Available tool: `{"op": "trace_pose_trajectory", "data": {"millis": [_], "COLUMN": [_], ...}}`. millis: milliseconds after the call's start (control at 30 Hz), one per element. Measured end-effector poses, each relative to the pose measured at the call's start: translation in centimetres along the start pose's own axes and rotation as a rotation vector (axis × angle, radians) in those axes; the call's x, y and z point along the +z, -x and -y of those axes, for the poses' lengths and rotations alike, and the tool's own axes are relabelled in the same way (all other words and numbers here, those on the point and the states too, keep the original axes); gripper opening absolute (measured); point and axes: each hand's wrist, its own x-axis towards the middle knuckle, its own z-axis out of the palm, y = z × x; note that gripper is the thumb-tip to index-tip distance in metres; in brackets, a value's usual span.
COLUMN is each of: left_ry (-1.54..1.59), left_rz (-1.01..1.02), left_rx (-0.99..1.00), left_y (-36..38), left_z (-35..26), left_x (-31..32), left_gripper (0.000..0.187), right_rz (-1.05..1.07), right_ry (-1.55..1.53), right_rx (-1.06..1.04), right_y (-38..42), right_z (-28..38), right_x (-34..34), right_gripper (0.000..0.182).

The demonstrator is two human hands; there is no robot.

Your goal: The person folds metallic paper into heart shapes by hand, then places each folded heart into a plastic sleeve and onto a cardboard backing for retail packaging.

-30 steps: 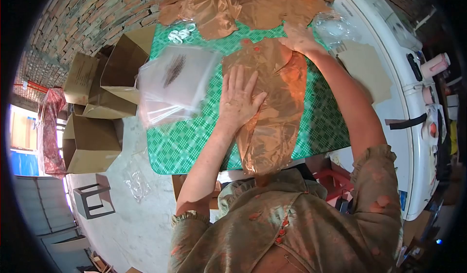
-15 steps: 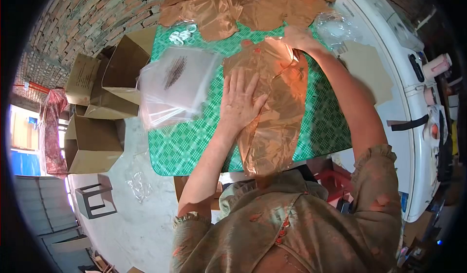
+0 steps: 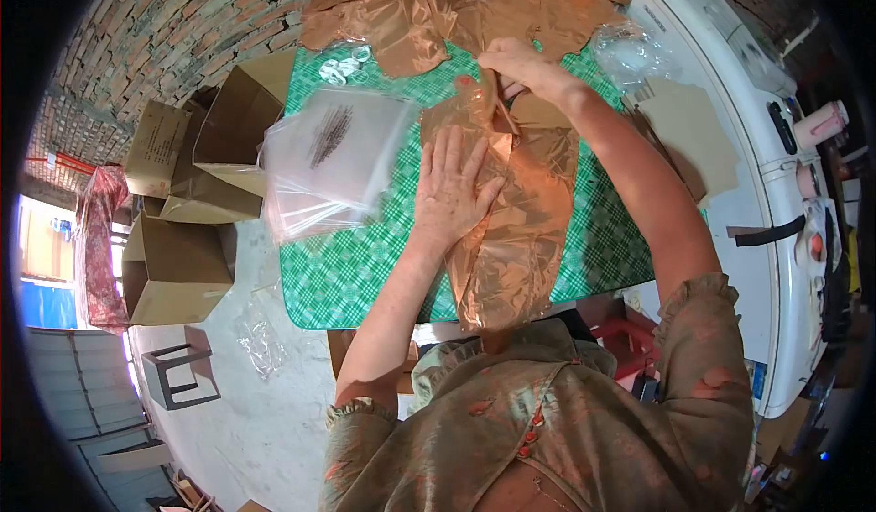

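A shiny copper-coloured film piece (image 3: 525, 229) lies lengthwise on the green checked tabletop (image 3: 319, 279). My left hand (image 3: 449, 188) rests flat on its left side, fingers spread. At the film's top end, my right hand (image 3: 516, 63) pinches its upper edge, which is lifted and folded toward the left. Left of my left hand is a stack of clear plastic bags (image 3: 342, 147) with dark print. More copper-coloured film (image 3: 397, 19) is spread along the table's far edge.
White bands (image 3: 345, 67) lie at the table's back left. Open cardboard boxes (image 3: 182, 256) stand on the left. A clear plastic bundle (image 3: 630, 51) and a white appliance (image 3: 730, 83) are at the right. A grey stool (image 3: 178, 375) stands on the floor.
My right hand has moved left along the film's top end, drawing the upper right part over into a fold. My left hand has stayed in place.
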Motion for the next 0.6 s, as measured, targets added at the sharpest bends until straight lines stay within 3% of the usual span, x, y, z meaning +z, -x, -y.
{"op": "trace_pose_trajectory", "data": {"millis": [100,133,233,333,433,533,600], "left_ry": [-0.007,0.001,0.004,-0.018,-0.019,-0.019,-0.019], "left_rz": [-0.008,-0.013,-0.021,-0.022,-0.018,-0.015,-0.017], "left_rx": [0.004,0.006,0.009,0.007,0.009,0.012,0.011], "left_y": [-0.1,-0.1,0.0,0.0,0.0,0.0,-0.1], "left_z": [0.1,0.2,0.1,0.0,0.0,0.0,0.0], "left_x": [0.3,0.3,0.2,0.1,0.0,0.0,0.0], "left_gripper": [0.072,0.072,0.072,0.072,0.071,0.072,0.074], "right_rz": [0.009,-0.056,-0.25,-0.236,-0.367,-0.303,-0.275], "right_ry": [-0.349,-0.335,0.151,0.54,0.938,1.135,1.059], "right_rx": [-0.076,-0.063,-0.314,-0.217,-0.575,-0.55,-0.557], "right_y": [-0.3,-0.7,-3.1,1.2,2.5,3.8,3.7], "right_z": [-2.4,-3.1,-10.1,-12.2,-14.4,-14.1,-13.7], "right_x": [1.2,1.1,-1.2,-2.4,-1.5,0.2,1.0], "right_gripper": [0.039,0.029,0.021,0.025,0.035,0.045,0.048]}}
